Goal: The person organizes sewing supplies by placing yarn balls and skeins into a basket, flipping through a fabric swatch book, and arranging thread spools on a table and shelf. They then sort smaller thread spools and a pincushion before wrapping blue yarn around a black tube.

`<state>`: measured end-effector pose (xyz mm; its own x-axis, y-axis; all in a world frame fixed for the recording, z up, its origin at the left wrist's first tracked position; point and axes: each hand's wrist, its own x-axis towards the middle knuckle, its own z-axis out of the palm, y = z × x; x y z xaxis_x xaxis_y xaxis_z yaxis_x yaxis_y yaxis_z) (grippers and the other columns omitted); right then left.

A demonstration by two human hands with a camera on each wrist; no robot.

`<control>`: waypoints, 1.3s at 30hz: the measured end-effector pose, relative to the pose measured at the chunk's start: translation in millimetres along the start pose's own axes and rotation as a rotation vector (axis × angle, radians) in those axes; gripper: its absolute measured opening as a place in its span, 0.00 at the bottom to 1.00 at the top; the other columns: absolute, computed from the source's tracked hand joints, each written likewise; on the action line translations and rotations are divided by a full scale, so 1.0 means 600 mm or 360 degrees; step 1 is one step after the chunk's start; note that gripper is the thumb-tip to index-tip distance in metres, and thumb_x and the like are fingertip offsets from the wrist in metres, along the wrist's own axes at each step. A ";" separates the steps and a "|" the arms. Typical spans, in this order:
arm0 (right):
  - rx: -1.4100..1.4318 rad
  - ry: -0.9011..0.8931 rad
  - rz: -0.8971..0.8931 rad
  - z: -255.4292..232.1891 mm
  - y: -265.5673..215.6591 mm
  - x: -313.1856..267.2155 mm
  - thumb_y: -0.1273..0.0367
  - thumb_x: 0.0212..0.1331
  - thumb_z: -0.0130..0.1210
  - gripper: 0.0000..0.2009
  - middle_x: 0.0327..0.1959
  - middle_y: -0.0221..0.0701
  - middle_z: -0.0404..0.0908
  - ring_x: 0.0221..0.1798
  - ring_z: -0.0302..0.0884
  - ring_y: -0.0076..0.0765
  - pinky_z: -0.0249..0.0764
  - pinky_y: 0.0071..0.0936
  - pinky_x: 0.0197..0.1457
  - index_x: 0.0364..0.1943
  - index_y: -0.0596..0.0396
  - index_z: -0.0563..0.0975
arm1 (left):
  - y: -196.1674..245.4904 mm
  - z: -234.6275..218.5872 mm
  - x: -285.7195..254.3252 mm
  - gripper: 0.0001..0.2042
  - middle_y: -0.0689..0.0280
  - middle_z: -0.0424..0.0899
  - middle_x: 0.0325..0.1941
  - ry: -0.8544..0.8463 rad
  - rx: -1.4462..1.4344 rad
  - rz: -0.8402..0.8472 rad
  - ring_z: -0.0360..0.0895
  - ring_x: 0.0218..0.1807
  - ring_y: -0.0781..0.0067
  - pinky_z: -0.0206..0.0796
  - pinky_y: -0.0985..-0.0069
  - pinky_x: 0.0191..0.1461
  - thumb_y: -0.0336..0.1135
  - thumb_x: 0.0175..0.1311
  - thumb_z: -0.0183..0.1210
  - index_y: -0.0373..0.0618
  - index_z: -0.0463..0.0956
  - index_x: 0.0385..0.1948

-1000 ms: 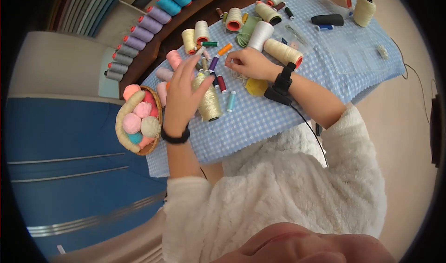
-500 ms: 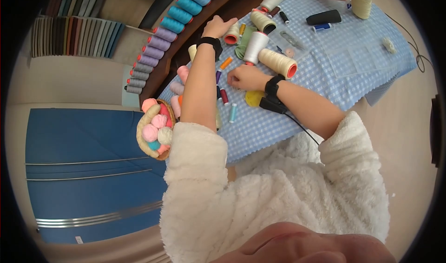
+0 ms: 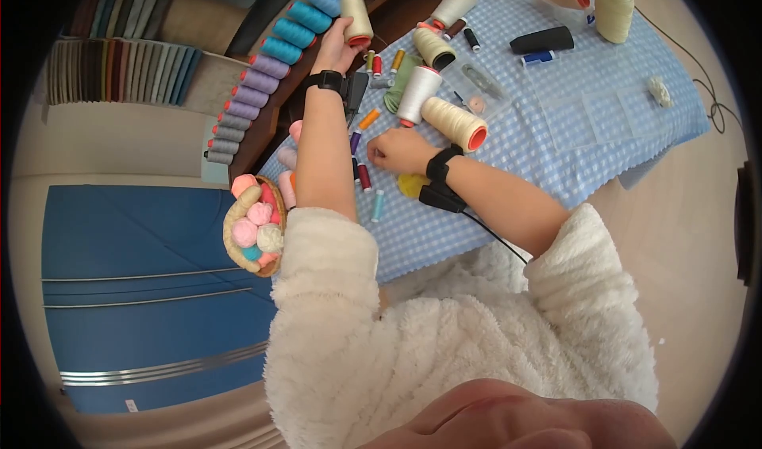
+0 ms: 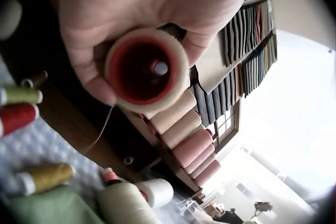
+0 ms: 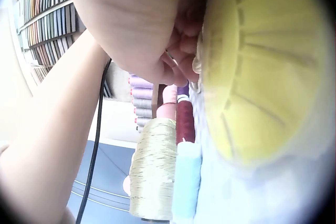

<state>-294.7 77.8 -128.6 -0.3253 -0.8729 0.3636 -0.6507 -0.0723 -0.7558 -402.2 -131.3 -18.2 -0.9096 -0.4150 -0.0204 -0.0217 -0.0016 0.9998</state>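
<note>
My left hand point(image 3: 336, 51) grips a cream thread cone point(image 3: 356, 22), raised beside the shelf's row of cones. In the left wrist view, the fingers curl round the cone and its hollow red base faces the camera; a loose thread point(image 4: 104, 127) trails from it. My right hand point(image 3: 401, 151) rests low over the checked cloth, fingers curled, close to a dark red spool point(image 3: 364, 178). Some cream string point(image 5: 197, 65) shows at its fingertips in the right wrist view; I cannot tell whether they pinch it. A yellow disc point(image 3: 411, 185) lies beneath the wrist.
Lilac cones point(image 3: 257, 88) and blue cones line the shelf. A basket point(image 3: 275, 265) of yarn balls stands left of the table. Cream cones point(image 3: 454, 122), a white cone point(image 3: 419, 96), small spools and a clear plastic box point(image 3: 583, 104) lie on the checked cloth point(image 3: 508, 171).
My left hand has moved from the table's near spools to the far edge, then up towards the shelf with a cream thread cone. The right hand stays in about the same place.
</note>
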 end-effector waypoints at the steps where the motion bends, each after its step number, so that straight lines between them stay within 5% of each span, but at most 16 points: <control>1: 0.0001 -0.0004 0.0002 0.000 0.000 0.000 0.65 0.53 0.59 0.07 0.31 0.35 0.87 0.37 0.86 0.46 0.80 0.43 0.43 0.32 0.47 0.84 | -0.001 0.000 0.018 0.19 0.57 0.78 0.52 -0.0018 -0.0123 0.0045 0.78 0.55 0.59 0.74 0.55 0.57 0.35 0.69 0.57 0.37 0.68 0.57; 4: -0.0012 0.0010 0.0010 0.003 0.002 0.002 0.64 0.53 0.59 0.07 0.31 0.35 0.87 0.36 0.85 0.46 0.80 0.43 0.42 0.32 0.47 0.84 | -0.008 0.031 0.052 0.19 0.61 0.79 0.50 0.0244 -0.0104 0.0434 0.79 0.53 0.59 0.74 0.57 0.57 0.25 0.62 0.62 0.41 0.68 0.54; 7: -0.0006 0.0020 0.0020 -0.003 -0.004 -0.003 0.64 0.52 0.59 0.06 0.30 0.35 0.86 0.36 0.85 0.46 0.79 0.44 0.41 0.31 0.47 0.84 | -0.019 0.031 0.113 0.29 0.60 0.79 0.53 0.0624 0.0399 0.0922 0.79 0.55 0.62 0.72 0.64 0.60 0.23 0.51 0.73 0.38 0.68 0.54; 14: -0.0043 0.0043 0.0044 0.000 -0.006 -0.003 0.64 0.53 0.58 0.06 0.28 0.35 0.86 0.34 0.85 0.46 0.79 0.45 0.38 0.29 0.47 0.84 | -0.048 -0.013 0.210 0.37 0.53 0.80 0.53 0.0708 0.0710 0.0902 0.79 0.54 0.55 0.69 0.65 0.61 0.34 0.43 0.80 0.33 0.67 0.55; 17: -0.0024 0.0074 0.0019 0.005 -0.002 -0.001 0.64 0.53 0.58 0.06 0.28 0.35 0.86 0.34 0.85 0.47 0.79 0.45 0.38 0.29 0.47 0.84 | -0.057 0.005 0.187 0.35 0.53 0.81 0.47 0.1086 0.1034 0.1188 0.79 0.49 0.51 0.71 0.63 0.58 0.35 0.43 0.79 0.32 0.69 0.52; 18: -0.0027 0.0074 0.0010 0.006 -0.001 0.000 0.64 0.53 0.58 0.06 0.28 0.35 0.85 0.34 0.85 0.47 0.79 0.45 0.38 0.29 0.47 0.83 | -0.066 0.011 0.173 0.32 0.53 0.81 0.45 0.1417 0.1463 0.1370 0.78 0.47 0.50 0.71 0.61 0.57 0.36 0.44 0.79 0.36 0.71 0.51; 21: -0.0031 0.0077 -0.0001 0.005 -0.004 -0.001 0.64 0.52 0.57 0.06 0.28 0.35 0.86 0.34 0.85 0.47 0.79 0.45 0.39 0.29 0.47 0.83 | -0.024 0.065 0.075 0.26 0.56 0.83 0.39 0.0845 0.1548 0.1251 0.81 0.43 0.53 0.73 0.62 0.52 0.39 0.50 0.75 0.40 0.75 0.49; 22: -0.0033 0.0078 -0.0002 0.003 -0.004 -0.003 0.64 0.52 0.57 0.06 0.28 0.35 0.86 0.35 0.85 0.47 0.79 0.45 0.39 0.29 0.47 0.83 | -0.015 0.081 0.043 0.22 0.59 0.84 0.29 0.0568 0.1618 0.0984 0.83 0.36 0.55 0.75 0.63 0.44 0.45 0.54 0.73 0.42 0.78 0.44; 23: -0.0041 0.0083 0.0002 0.002 -0.004 -0.004 0.64 0.52 0.57 0.06 0.28 0.36 0.86 0.35 0.85 0.47 0.79 0.45 0.39 0.29 0.47 0.84 | -0.025 0.077 0.048 0.21 0.64 0.83 0.22 0.0257 0.1768 0.0831 0.78 0.21 0.70 0.70 0.72 0.28 0.49 0.58 0.71 0.38 0.78 0.37; 24: -0.0050 0.0087 0.0001 0.002 -0.003 -0.004 0.64 0.52 0.57 0.07 0.29 0.36 0.86 0.35 0.85 0.48 0.79 0.45 0.39 0.29 0.47 0.84 | -0.011 0.109 0.010 0.25 0.63 0.83 0.23 -0.0034 0.1587 0.0190 0.78 0.20 0.76 0.69 0.77 0.25 0.56 0.62 0.66 0.38 0.78 0.40; 26: -0.0050 0.0081 -0.0022 0.007 -0.004 -0.003 0.64 0.52 0.57 0.07 0.29 0.37 0.86 0.35 0.85 0.48 0.79 0.45 0.40 0.29 0.48 0.84 | -0.016 0.132 -0.014 0.35 0.62 0.83 0.26 -0.0523 0.1496 -0.0269 0.77 0.20 0.81 0.66 0.83 0.22 0.66 0.65 0.58 0.36 0.72 0.52; 29: -0.0066 0.0068 -0.0034 0.006 0.000 -0.001 0.64 0.52 0.57 0.08 0.30 0.39 0.86 0.36 0.85 0.50 0.80 0.46 0.41 0.29 0.50 0.84 | -0.046 0.166 -0.026 0.52 0.59 0.82 0.28 -0.0299 0.1380 -0.0310 0.76 0.18 0.79 0.65 0.83 0.19 0.70 0.53 0.65 0.27 0.57 0.64; 32: -0.0130 0.0027 0.0019 -0.002 -0.005 -0.003 0.64 0.52 0.57 0.09 0.30 0.40 0.86 0.36 0.85 0.51 0.80 0.47 0.42 0.29 0.52 0.84 | -0.049 0.176 -0.015 0.53 0.63 0.80 0.28 -0.0187 0.1437 -0.0441 0.76 0.19 0.80 0.64 0.83 0.19 0.69 0.51 0.66 0.28 0.56 0.63; 38: -0.0171 0.0001 0.0034 -0.002 -0.006 0.000 0.64 0.52 0.58 0.08 0.30 0.40 0.86 0.36 0.85 0.50 0.80 0.47 0.41 0.29 0.52 0.84 | -0.049 0.139 -0.001 0.33 0.69 0.79 0.30 -0.0453 0.0994 -0.0621 0.74 0.22 0.84 0.59 0.87 0.19 0.61 0.56 0.65 0.38 0.74 0.50; 39: -0.0145 0.0023 0.0021 -0.002 -0.006 -0.001 0.64 0.52 0.58 0.08 0.30 0.40 0.86 0.36 0.85 0.50 0.80 0.47 0.41 0.29 0.51 0.84 | -0.042 0.131 -0.009 0.24 0.70 0.79 0.29 -0.0281 0.0809 -0.0527 0.75 0.21 0.82 0.60 0.85 0.19 0.56 0.58 0.64 0.43 0.77 0.42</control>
<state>-293.0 79.4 -125.4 -0.3440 -0.8663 0.3622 -0.7059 -0.0158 -0.7082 -429.4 -57.6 -43.8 -0.8747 -0.3103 -0.3723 -0.4687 0.3463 0.8126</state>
